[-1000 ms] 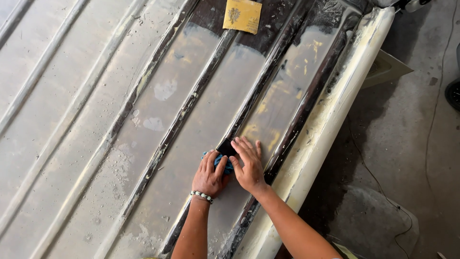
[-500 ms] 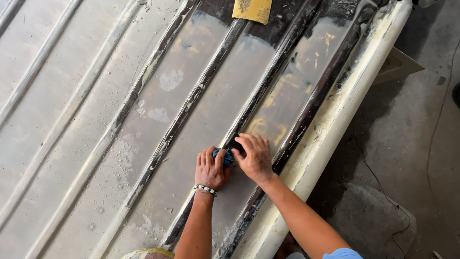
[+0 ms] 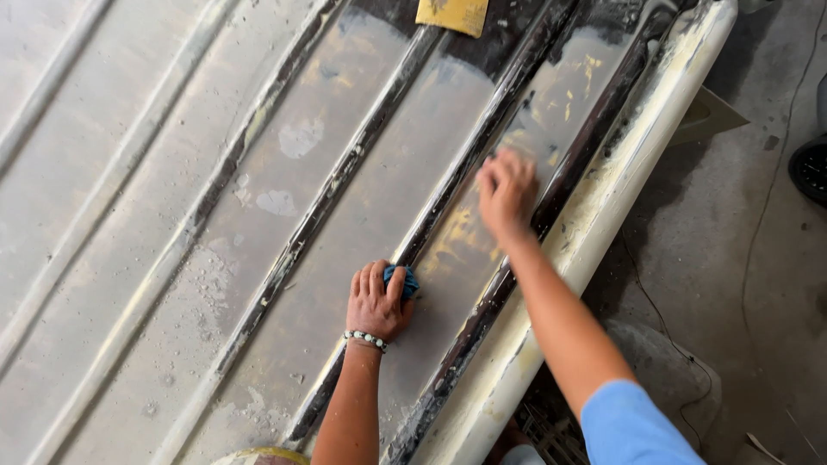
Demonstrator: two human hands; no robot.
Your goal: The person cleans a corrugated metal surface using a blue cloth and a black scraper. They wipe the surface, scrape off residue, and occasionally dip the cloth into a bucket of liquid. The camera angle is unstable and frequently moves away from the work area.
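1. Grey-white, dusty metal makes up the ribbed panel (image 3: 129,215) that fills the left and middle of the view, with raised ribs running from near left to far right.
2. Pale patches of filler (image 3: 297,138) dot the sanded strip in the middle of the panel.
3. The left hand (image 3: 376,301), with a beaded bracelet (image 3: 365,339) on its wrist, lies flat on the panel near the bottom middle; its fingers (image 3: 370,277) are together and curled over a blue cloth (image 3: 402,279), pressing it down against a dark rib (image 3: 431,215).
4. The blue cloth shows only at the fingertips, just right of the left hand and touching the rib.
5. A yellow sheet of sandpaper (image 3: 453,15) lies at the far edge of the panel, well apart from both hands.
6. The right hand (image 3: 506,191) is blurred, farther up the panel and right of the left hand, on the strip between two dark ribs; its fingers look bunched together, but whether they grip anything cannot be told.
7. A cream-coloured rounded edge (image 3: 637,164) borders the panel on the right.
8. Grey concrete floor (image 3: 741,258) lies beyond it, with a thin cable (image 3: 762,215) trailing across.
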